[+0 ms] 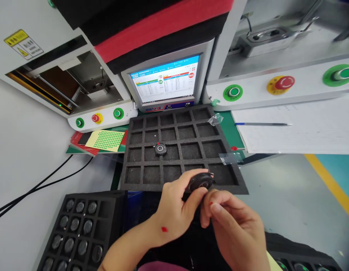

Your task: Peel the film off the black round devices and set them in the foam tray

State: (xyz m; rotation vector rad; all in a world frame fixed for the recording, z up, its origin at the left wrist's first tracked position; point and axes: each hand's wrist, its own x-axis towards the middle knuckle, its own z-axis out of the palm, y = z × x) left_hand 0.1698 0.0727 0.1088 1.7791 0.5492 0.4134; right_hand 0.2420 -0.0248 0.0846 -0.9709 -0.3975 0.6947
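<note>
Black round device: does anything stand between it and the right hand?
The left hand grips the black round device, thumb over its near edge, close to the right hand; nothing else visible stands between.

Red diamond mark (164, 229) on left hand (176, 209)

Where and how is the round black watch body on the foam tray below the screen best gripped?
Probably pinch the round black watch body from above, by its rim's left and right edges: it is a flat disc that appears to straddle a divider of the foam tray, leaving those edges exposed.
</note>
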